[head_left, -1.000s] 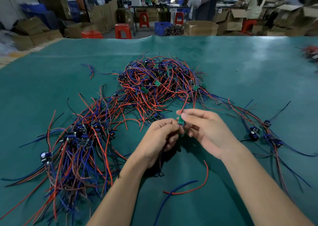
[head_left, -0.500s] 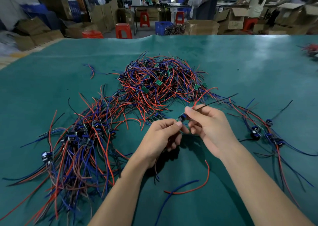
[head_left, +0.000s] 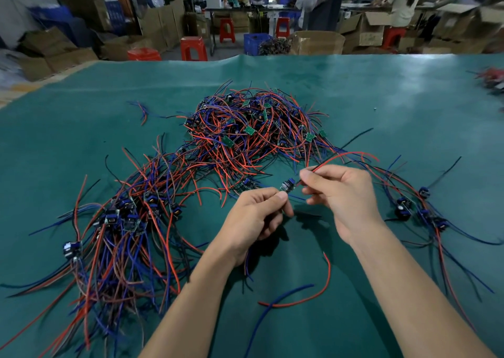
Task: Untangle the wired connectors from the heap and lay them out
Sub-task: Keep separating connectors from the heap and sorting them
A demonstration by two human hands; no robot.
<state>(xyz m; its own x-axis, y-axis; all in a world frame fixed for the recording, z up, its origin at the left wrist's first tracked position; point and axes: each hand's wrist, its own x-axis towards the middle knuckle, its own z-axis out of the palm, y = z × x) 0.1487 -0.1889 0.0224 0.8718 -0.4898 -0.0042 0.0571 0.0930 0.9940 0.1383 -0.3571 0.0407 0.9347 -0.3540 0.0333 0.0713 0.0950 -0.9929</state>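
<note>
At frame centre, left hand [head_left: 256,216] pinches the connector [head_left: 287,186]; right hand [head_left: 338,194] pinches its red wire [head_left: 346,156], running upper right.

Bare mat [head_left: 313,330] between wire bundles [head_left: 122,248]

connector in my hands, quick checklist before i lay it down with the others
1. Left hand has the connector pinched: ok.
2. Right hand pinches its red wire: ok.
3. Connector lifted clear of the heap: ok.
4. Red wire free of the heap: cannot tell, it arcs right over other wires.
5. Wires hanging under the left hand untangled: cannot tell, partly hidden.
6. Bare green mat below the hands, between the left bundle and right row: ok, apart from two loose wires.
</note>
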